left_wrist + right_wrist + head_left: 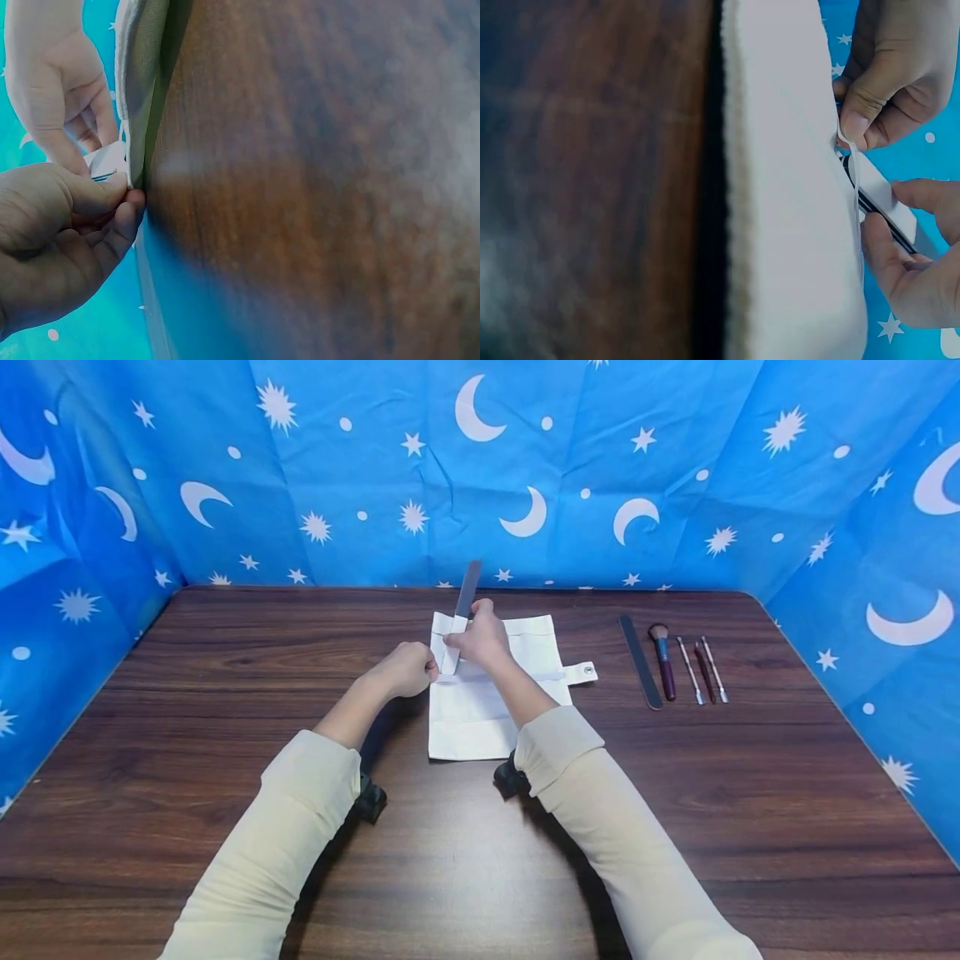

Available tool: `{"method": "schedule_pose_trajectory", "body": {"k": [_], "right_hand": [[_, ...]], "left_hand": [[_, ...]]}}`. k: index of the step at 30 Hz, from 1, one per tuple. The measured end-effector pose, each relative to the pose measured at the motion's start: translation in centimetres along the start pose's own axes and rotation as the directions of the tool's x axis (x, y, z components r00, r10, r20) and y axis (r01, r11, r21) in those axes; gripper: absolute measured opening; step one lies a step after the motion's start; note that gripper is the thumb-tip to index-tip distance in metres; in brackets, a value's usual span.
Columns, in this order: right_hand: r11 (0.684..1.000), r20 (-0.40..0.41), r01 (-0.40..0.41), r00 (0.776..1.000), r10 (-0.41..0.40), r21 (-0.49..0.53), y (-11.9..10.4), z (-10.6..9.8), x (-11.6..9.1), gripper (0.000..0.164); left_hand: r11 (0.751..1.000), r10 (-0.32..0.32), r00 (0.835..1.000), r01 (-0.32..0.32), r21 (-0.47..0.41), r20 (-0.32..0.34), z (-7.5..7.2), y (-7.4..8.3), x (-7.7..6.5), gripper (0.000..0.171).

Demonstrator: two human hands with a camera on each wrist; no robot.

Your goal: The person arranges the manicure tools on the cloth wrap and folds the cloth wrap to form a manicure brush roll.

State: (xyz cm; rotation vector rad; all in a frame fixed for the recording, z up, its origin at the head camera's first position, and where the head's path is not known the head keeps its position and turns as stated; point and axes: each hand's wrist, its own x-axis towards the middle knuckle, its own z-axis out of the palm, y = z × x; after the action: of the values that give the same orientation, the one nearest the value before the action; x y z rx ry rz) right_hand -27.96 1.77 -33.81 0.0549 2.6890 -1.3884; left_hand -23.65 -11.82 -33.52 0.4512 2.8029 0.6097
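Note:
A white fabric roll-up case (pixel 480 727) lies unfolded on the table, its snap tab (pixel 581 673) pointing right. My right hand (pixel 483 637) pinches a flat nail file (pixel 468 589), grey at the far end and white at the near end, over the case's left half. In the right wrist view, the file (pixel 881 191) shows dark layers along its side, and its tip is at a thin white band (pixel 857 195). My left hand (pixel 411 668) pinches that band at the case's left edge; in the left wrist view, the left hand's (pixel 67 240) thumb and forefinger meet there.
Right of the case lie a dark nail file (pixel 640 662), a makeup brush (pixel 663 660), two slim metal tools (pixel 691 670) (pixel 715 668) and a brown slim tool (pixel 705 672) between them. A blue star-and-moon cloth (pixel 390 452) hangs behind the wooden table (pixel 225 693).

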Motion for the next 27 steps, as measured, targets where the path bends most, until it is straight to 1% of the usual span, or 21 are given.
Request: {"method": "schedule_pose_trajectory", "body": {"k": [4, 7, 14, 17, 20, 22, 24, 27], "right_hand": [[0.997, 0.058, -0.061, 0.996, 0.063, -0.038, -0.29, -0.05, -0.12, 0.066], [0.995, 0.084, -0.078, 0.993, 0.083, -0.063, -0.38, -0.13, -0.18, 0.067], [0.990, 0.155, -0.061, 0.985, 0.080, -0.124, -0.46, -0.08, -0.24, 0.069], [0.987, 0.191, -0.044, 0.979, 0.073, -0.152, -0.54, 0.00, -0.37, 0.071], [0.986, 0.223, -0.047, 0.971, 0.083, -0.162, -0.63, -0.01, -0.59, 0.074], [0.987, 0.238, -0.057, 0.967, 0.091, -0.149, -0.63, -0.06, -0.73, 0.075], [0.991, 0.247, -0.076, 0.964, 0.101, -0.109, -0.53, -0.12, -0.78, 0.072], [0.994, 0.249, -0.106, 0.963, 0.104, -0.005, -0.19, -0.30, -0.70, 0.056]], "left_hand": [[1.000, -0.001, 1.000, 0.001, 0.004, 0.014, -0.12, 0.03, 0.01, 0.016], [1.000, -0.001, 1.000, 0.001, 0.008, 0.022, -0.20, 0.13, 0.03, 0.016], [1.000, 0.008, 1.000, -0.009, 0.007, 0.022, -0.28, 0.09, 0.17, 0.019], [0.999, 0.007, 0.999, -0.006, -0.032, 0.035, -0.24, -0.20, 0.28, 0.020], [0.996, -0.001, 0.999, 0.006, -0.084, 0.050, -0.18, -0.46, 0.34, 0.019], [0.993, -0.009, 0.998, 0.015, -0.116, 0.055, -0.12, -0.54, 0.31, 0.019], [0.991, -0.007, 0.998, 0.015, -0.134, 0.056, -0.11, -0.54, 0.24, 0.019], [0.990, 0.006, 0.999, 0.001, -0.141, 0.053, -0.13, -0.43, 0.10, 0.018]]}}
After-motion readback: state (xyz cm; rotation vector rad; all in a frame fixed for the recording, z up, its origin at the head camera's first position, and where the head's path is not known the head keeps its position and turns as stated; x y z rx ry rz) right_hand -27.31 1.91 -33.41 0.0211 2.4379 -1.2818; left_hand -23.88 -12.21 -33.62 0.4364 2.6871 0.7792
